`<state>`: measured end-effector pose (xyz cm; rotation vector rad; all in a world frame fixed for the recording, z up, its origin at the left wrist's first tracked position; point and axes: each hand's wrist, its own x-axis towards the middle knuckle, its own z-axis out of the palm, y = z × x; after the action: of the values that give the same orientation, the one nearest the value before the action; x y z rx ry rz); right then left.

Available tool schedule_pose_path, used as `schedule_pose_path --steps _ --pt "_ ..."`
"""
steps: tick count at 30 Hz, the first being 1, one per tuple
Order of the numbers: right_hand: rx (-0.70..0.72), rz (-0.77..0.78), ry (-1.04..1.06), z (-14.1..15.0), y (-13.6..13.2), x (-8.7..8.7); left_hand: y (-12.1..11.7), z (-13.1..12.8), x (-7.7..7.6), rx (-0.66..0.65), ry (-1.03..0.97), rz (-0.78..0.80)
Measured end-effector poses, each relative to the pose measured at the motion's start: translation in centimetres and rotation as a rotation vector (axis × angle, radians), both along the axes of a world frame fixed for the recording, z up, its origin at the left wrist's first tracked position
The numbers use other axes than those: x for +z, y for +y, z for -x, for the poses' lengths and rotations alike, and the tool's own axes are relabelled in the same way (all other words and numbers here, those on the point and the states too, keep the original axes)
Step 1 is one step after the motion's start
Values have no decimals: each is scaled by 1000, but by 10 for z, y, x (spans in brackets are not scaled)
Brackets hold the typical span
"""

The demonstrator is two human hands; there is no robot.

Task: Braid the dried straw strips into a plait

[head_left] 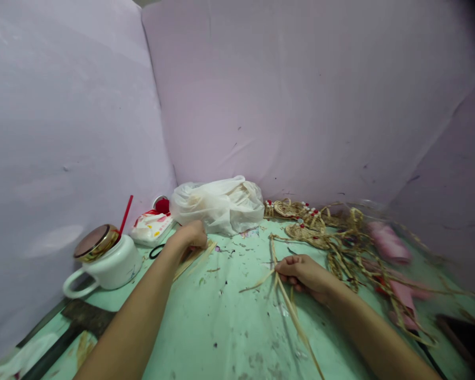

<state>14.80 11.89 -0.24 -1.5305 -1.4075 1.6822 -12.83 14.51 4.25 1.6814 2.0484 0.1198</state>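
My right hand (304,275) pinches a thin braided straw cord (272,244) where several pale straw strands (296,319) split apart. One loose end sticks out to the left and a long one runs down toward the table's front edge. My left hand (193,236) is curled over a small bundle of flat straw strips (201,255) lying on the green tabletop (214,327). Its fingertips are mostly hidden, but they press together at the strips. A white plastic bag (221,203) with pale contents lies just behind this hand.
At left stand a white mug (114,266) with a gold-rimmed lid (97,243), a hammer (83,316) and a tissue pack (152,227). Coiled straw pieces with red and white beads (306,232), tangled braid (348,258) and a pink roll (390,243) lie right. Pale walls (301,105) enclose the table.
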Motion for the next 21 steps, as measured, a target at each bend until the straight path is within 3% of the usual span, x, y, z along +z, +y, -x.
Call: schedule_pose_path --steps 3,8,13,16,21 --pt "7 -4 3 0 0 0 3 0 -3 -23 100 26" --pt "17 -8 9 -1 1 -2 0 -2 12 -86 -84 -93" --pt "7 -20 28 -1 1 -1 -11 -43 23 -240 -242 -134" --pt "8 -25 27 0 1 -1 -19 -79 9 -336 -308 -113" --pt "12 -59 52 -2 3 -4 -22 -116 -30 -418 -261 -195"
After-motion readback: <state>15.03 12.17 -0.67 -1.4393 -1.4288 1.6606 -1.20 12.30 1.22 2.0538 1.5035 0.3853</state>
